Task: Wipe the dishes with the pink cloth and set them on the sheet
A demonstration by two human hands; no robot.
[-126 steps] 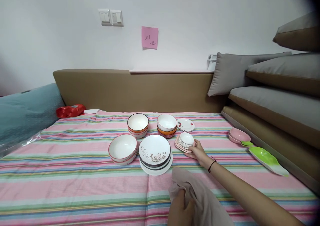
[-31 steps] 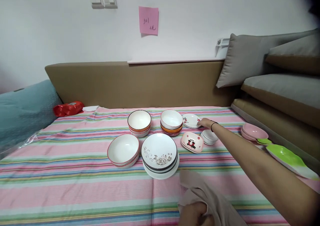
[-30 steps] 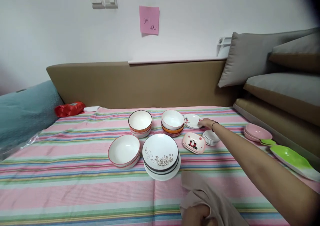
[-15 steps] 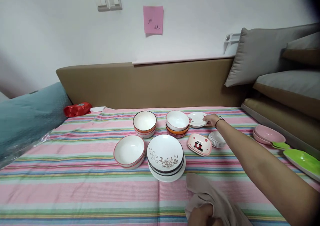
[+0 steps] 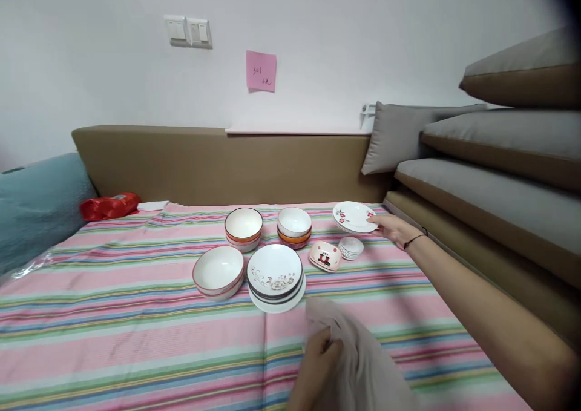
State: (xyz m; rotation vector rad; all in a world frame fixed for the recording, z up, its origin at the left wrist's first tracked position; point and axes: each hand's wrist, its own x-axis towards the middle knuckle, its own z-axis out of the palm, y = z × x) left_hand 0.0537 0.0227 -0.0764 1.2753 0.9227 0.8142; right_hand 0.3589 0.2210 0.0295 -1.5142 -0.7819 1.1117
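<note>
My right hand (image 5: 389, 228) grips the right rim of white plates with red flowers (image 5: 354, 216), raised above the cloth behind the small white dishes (image 5: 351, 247). More than one rim shows in that stack. In the lower middle, my left hand (image 5: 320, 362) is closed on a beige-grey cloth (image 5: 358, 356) that hangs down in folds. Ahead of this hand is a stack of dark-rimmed plates (image 5: 275, 269) with a flower print. Pink square dishes (image 5: 325, 255) with a cartoon print lie just left of the small white dishes.
Stacked bowls stand at the left front (image 5: 218, 272), left back (image 5: 244, 224) and back middle (image 5: 295, 222). A striped cloth (image 5: 136, 302) covers the surface. Grey cushions (image 5: 499, 151) are piled at right, a teal cushion (image 5: 40, 199) and red packet (image 5: 110, 206) at left.
My right hand has lifted the flowered white plates and moved them rightward from beside the back bowls. The view has turned right. My left hand keeps hold of the beige-grey cloth.
</note>
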